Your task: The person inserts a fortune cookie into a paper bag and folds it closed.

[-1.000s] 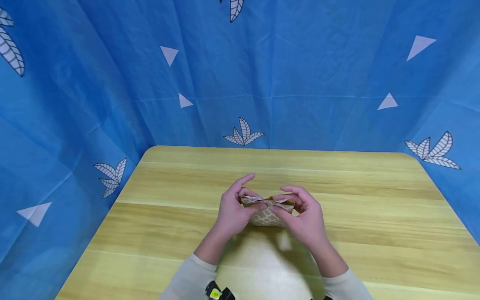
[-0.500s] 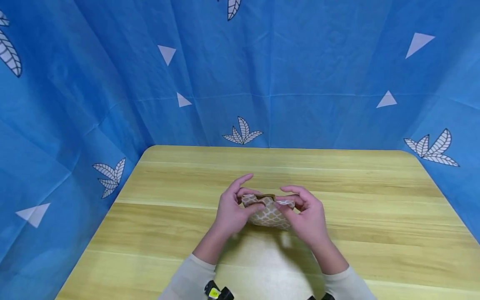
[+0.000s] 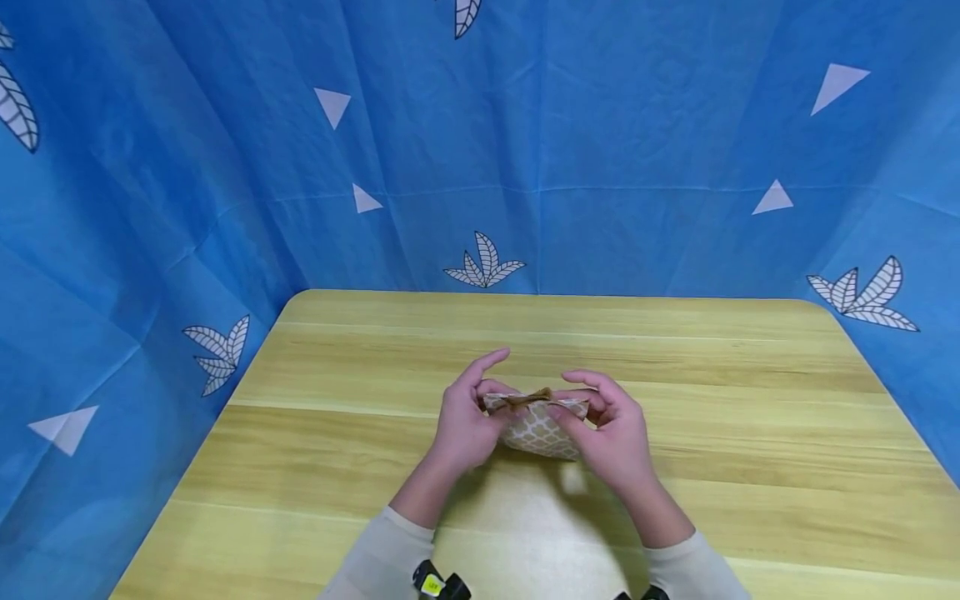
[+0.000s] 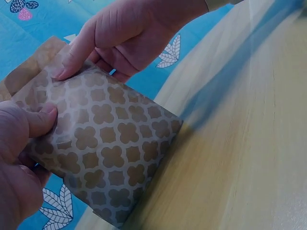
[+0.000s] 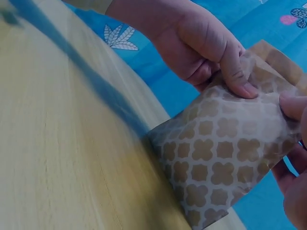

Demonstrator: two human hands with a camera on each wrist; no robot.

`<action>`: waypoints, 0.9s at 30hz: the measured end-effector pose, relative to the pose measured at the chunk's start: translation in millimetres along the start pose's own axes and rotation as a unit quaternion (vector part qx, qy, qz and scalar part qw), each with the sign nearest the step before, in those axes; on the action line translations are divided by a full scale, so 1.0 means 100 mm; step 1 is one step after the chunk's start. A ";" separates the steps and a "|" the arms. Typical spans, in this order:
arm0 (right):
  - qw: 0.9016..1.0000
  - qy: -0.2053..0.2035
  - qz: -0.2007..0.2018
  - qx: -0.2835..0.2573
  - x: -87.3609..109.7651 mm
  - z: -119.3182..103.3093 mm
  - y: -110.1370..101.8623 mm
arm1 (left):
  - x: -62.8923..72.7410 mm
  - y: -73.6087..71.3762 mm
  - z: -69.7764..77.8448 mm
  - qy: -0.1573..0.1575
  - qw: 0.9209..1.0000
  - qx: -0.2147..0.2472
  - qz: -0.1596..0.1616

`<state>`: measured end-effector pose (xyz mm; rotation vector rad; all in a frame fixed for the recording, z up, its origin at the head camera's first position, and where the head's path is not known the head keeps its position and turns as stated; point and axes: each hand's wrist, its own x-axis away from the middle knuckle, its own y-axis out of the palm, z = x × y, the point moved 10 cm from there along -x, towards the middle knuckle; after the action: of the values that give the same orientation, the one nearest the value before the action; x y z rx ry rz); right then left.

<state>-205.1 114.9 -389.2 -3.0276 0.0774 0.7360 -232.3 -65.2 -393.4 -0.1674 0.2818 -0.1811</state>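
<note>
A small brown paper bag (image 3: pixel 542 433) with a white lattice pattern stands upright at the middle of the table, its mouth towards the top. My left hand (image 3: pixel 467 421) pinches the left side of the mouth, thumb on the near face and fingers behind. On the right side my right hand (image 3: pixel 618 429) pinches the rim the same way. Both index fingers stick up free of the paper in the head view. In the left wrist view the bag (image 4: pixel 112 158) shows its patterned face, with plain brown paper at the mouth. The bag's inside is hidden.
The bag stands on a pale wood-grain table (image 3: pixel 337 467) with rounded far corners. Behind it and along the left hangs a blue curtain (image 3: pixel 637 150) printed with white leaves and triangles. A black device with a yellow label (image 3: pixel 431 585) sits at the left sleeve.
The mouth's two edges have shifted against each other: brown inner paper showed more a half second ago and now folds towards the left thumb. Both hands keep nearly the same place.
</note>
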 end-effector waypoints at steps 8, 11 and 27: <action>0.999 -0.008 0.046 -0.016 -0.02 -0.01 -0.09 | 0.01 0.07 -0.02 0.004 0.999 -0.036 -0.026; 0.998 -0.003 0.049 -0.029 -0.02 0.00 -0.09 | 0.01 0.09 0.01 0.016 0.998 -0.048 -0.025; 0.999 0.021 -0.006 -0.035 -0.01 0.09 -0.04 | 0.01 0.04 -0.05 -0.014 0.999 -0.040 0.015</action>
<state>-210.0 119.5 -396.8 -3.1066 0.0336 0.6898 -232.4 -62.6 -399.2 -0.2447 0.2633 -0.1374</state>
